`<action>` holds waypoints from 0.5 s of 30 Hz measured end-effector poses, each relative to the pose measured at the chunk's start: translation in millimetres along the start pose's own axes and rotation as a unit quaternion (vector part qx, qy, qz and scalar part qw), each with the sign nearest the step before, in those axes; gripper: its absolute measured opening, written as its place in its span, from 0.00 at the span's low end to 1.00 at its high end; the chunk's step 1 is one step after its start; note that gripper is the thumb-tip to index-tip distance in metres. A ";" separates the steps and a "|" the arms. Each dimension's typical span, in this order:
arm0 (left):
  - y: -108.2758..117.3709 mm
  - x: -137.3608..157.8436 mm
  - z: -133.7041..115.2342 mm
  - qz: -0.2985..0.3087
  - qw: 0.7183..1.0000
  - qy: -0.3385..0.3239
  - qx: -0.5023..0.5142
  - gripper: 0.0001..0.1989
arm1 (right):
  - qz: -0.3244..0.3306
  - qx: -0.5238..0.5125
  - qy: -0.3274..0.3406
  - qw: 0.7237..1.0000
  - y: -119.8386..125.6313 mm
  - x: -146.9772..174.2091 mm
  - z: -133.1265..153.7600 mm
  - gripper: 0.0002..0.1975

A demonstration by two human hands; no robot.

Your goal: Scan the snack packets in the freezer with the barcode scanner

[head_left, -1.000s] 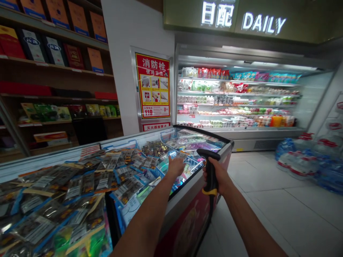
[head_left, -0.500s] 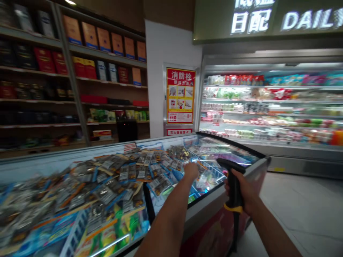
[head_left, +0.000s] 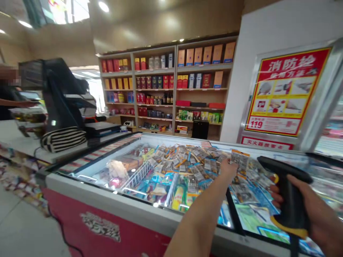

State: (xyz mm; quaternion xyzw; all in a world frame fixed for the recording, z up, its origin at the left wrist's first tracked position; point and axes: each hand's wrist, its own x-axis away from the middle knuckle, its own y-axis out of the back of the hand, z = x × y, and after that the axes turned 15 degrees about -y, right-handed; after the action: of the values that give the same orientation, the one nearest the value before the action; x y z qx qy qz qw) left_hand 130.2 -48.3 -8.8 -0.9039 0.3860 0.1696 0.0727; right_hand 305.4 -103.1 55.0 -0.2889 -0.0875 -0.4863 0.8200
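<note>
My left hand (head_left: pixel 229 166) reaches into the chest freezer (head_left: pixel 107 189). Its fingers are closed at the left edge of a clear snack packet (head_left: pixel 240 161) with an orange top strip, which stands up from the pile. Under and beside it lie many similar snack packets (head_left: pixel 198 171), heaped across the glass lids and freezer top. A black and yellow barcode scanner (head_left: pixel 291 200) is gripped by my right hand (head_left: pixel 316 217) at the right. The scanner's head points to the left, over the freezer's right part, and its cable hangs down.
A checkout counter (head_left: pixel 16 132) at the left bears a black terminal (head_left: pixel 57 92) and a striped pouch (head_left: pixel 64 139). A person (head_left: pixel 10 96) stands behind it. Shelves of boxed goods (head_left: pixel 154 82) line the back wall. A red fire-hydrant sign (head_left: pixel 289 91) is at the right.
The view has swung left, bringing the counter and another person into sight. My left hand now has an upright packet at its fingers. The scanner stays in my right hand.
</note>
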 end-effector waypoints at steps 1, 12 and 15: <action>6.4 0.7 -0.8 -0.012 1.000 -0.009 -0.004 0.19 | 0.003 0.007 0.005 1.000 -6.3 0.4 -0.9 0.06; 44.0 3.8 -6.9 -0.034 0.994 -0.096 -0.048 0.26 | 0.054 0.003 -0.052 0.997 -21.7 -11.8 -7.1 0.06; 44.1 2.7 -7.7 -0.029 0.991 -0.118 -0.049 0.25 | 0.040 -0.048 -0.032 0.998 -26.1 -14.0 -10.8 0.06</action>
State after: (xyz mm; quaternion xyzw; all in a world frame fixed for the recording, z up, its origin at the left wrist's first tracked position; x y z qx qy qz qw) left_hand 102.0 -82.6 -2.6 -0.8907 0.3399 0.2916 0.0778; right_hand 274.6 -108.0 50.4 -0.3467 -0.0784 -0.4475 0.8206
